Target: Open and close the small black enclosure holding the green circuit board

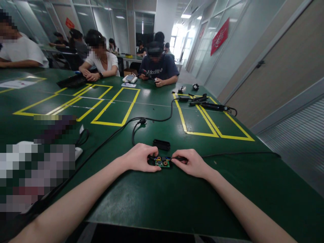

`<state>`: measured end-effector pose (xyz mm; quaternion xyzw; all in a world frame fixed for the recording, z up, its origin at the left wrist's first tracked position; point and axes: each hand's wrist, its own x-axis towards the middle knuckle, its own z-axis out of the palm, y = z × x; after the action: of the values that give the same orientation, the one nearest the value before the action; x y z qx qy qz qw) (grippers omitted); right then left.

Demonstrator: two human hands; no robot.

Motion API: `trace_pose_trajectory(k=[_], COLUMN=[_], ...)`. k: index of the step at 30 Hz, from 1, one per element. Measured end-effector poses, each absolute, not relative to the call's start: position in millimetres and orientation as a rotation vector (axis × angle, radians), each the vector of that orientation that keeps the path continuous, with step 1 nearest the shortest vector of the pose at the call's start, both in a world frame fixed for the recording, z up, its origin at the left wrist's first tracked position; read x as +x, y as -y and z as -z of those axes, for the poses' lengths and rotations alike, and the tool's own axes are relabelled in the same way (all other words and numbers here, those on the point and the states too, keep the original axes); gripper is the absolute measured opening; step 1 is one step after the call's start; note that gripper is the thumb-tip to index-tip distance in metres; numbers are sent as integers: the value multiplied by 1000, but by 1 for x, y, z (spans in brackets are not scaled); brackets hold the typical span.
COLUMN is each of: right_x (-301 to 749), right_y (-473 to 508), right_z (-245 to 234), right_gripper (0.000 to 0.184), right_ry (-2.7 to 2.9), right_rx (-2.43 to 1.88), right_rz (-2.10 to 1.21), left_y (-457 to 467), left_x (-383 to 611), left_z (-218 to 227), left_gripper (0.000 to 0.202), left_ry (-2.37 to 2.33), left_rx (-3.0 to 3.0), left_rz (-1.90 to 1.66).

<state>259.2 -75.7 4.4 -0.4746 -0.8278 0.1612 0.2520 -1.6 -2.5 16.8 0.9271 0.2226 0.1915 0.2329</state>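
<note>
forearms [86, 192] outstretched, left hand [142, 157] grips board [160, 164], right hand [190, 162] pinches cable [227, 154].

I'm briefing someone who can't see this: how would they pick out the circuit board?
On the green table, go to its near side, where the wearer's left hand and right hand are. Between them is the small circuit board. Its copper-coloured coils set it apart from the plain black case part just beyond.
</note>
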Motion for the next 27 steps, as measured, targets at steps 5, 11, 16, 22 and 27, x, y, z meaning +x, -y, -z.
trace_pose_trajectory(k=[5, 11, 16, 22, 27], right_x=[260, 259, 257, 256, 256], right_y=[73, 69, 67, 65, 64], right_z=[-4, -5, 0, 3, 2], right_gripper=[18, 30, 35, 25, 22], right_ry=[2212, 2198, 2147, 2084, 2021], right_rx=[-1371, -1370, -1399, -1415, -1448], right_rz=[-448, -372, -293, -321, -414], left_y=[1, -5, -9, -11, -11], left_x=[-2, -3, -2, -1, -1], left_z=[-15, -12, -10, -5, -3], left_gripper=[22, 9, 17, 15, 8], left_ry=[-696, -644, -580, -610, -663], left_rx=[2555, 2641, 2661, 2603, 2522], left_rz=[-525, -586, -640, -657, -676])
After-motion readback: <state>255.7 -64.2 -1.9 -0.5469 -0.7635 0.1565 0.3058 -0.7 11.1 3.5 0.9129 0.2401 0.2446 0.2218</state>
